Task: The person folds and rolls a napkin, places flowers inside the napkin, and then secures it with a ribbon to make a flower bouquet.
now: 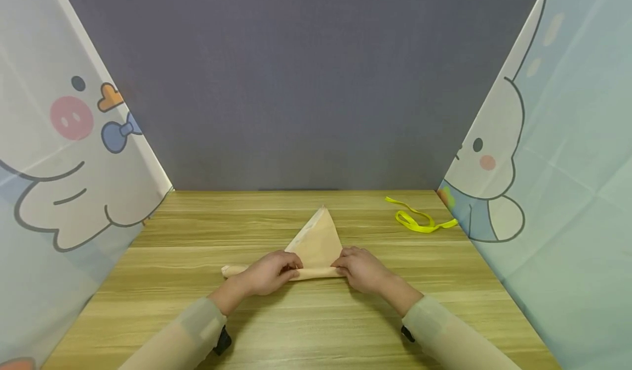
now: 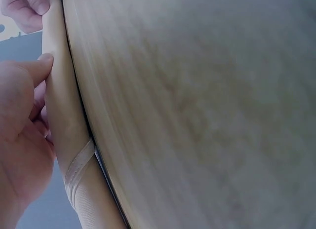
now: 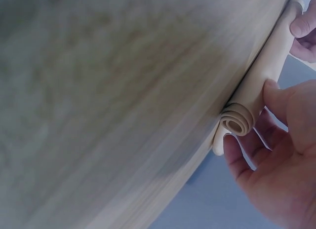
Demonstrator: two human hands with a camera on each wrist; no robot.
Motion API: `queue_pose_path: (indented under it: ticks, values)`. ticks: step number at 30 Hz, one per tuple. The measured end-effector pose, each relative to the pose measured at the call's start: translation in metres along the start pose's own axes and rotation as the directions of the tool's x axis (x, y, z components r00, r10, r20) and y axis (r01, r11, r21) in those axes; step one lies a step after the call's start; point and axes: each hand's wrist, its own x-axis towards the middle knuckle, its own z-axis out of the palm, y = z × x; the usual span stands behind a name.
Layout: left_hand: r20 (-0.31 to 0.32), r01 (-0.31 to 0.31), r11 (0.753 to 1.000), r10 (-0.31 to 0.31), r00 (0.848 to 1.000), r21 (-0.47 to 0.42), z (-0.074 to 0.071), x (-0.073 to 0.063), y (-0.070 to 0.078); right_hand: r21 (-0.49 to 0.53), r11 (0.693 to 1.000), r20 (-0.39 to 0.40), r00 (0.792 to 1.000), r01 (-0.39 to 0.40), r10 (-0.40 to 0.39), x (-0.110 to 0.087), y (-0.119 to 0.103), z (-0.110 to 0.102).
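A beige cloth (image 1: 323, 241) lies on the table, its far part flat and tapering to a point, its near edge wound into a long roll (image 1: 316, 273). My left hand (image 1: 269, 274) holds the roll left of its middle, thumb on the near side and fingers behind. Toward the roll's right end, my right hand (image 1: 362, 271) grips it between thumb and fingers. The right wrist view shows the spiral end (image 3: 236, 122) with several layers. A pale stitched edge (image 2: 79, 165) wraps slantwise round the roll in the left wrist view.
A yellow ribbon (image 1: 419, 227) lies loosely curled at the back right of the wooden table (image 1: 316, 326). A dark grey panel (image 1: 306, 84) stands behind the table. Cartoon-printed sheets hang at the left (image 1: 74, 194) and right (image 1: 568, 194).
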Motion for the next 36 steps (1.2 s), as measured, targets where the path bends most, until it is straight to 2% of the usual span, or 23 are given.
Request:
queue_pose_path:
  ticks: [7,14,19,28,36]
  values:
    - [-0.018,-0.018,1.0,0.018,1.0,0.017,0.0012,0.0021,0.0007,-0.018,1.0,-0.018,1.0,0.007,-0.008,0.0005,0.0007,0.001]
    - [-0.022,-0.036,0.999,0.037,0.999,0.026,0.001,0.0026,0.0001,0.031,0.999,-0.099,0.995,0.022,-0.019,0.0009,0.0013,0.0036]
    - [-0.037,-0.036,0.998,0.037,0.999,0.048,0.0018,0.0028,-0.0008,0.006,1.0,-0.134,0.991,0.029,-0.028,0.0004,0.0027,0.0037]
    - [-0.02,-0.028,0.998,0.03,0.999,0.06,0.0002,0.003,-0.0019,-0.02,0.999,-0.111,0.993,0.027,-0.029,-0.0007,0.0016,0.0008]
    - [-0.036,-0.064,0.991,0.069,0.997,0.116,0.0009,0.0026,0.0,-0.01,1.0,-0.056,0.998,-0.008,0.008,-0.001,0.0008,0.0008]
